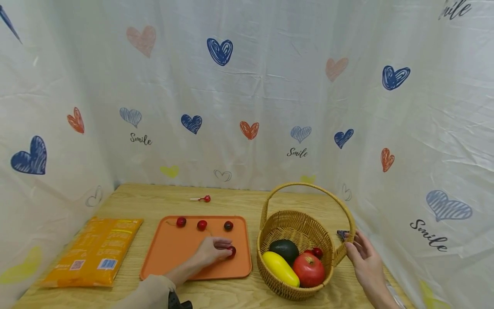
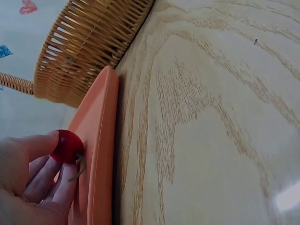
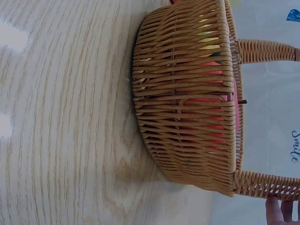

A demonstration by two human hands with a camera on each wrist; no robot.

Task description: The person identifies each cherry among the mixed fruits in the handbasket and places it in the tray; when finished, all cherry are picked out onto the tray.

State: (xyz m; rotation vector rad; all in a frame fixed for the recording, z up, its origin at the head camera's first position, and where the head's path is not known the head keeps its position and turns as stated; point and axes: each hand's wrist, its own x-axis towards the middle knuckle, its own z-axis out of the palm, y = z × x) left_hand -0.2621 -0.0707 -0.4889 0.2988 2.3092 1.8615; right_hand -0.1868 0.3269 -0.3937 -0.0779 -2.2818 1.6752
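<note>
My left hand (image 1: 210, 252) pinches a dark red cherry (image 2: 68, 146) between thumb and fingers, low over the right side of an orange tray (image 1: 170, 257). The cherry's stem curls down past my fingers in the left wrist view. Along the tray's far side lie other cherries (image 1: 202, 225), spaced apart. My right hand (image 1: 364, 257) holds the right side of the handle of a wicker basket (image 1: 270, 281), low down near the rim. Inside the basket are a dark green avocado-like fruit (image 1: 284, 249), a long yellow fruit (image 1: 280, 269), a red pomegranate (image 1: 308, 269) and cherries (image 1: 317, 252).
An orange printed packet (image 1: 96, 249) lies left of the tray. Behind the tray is a red lollipop (image 1: 207, 198) on a white stick. A small dark blue item (image 1: 341, 234) shows beside the basket handle. A heart-patterned curtain (image 1: 262, 94) surrounds the wooden table.
</note>
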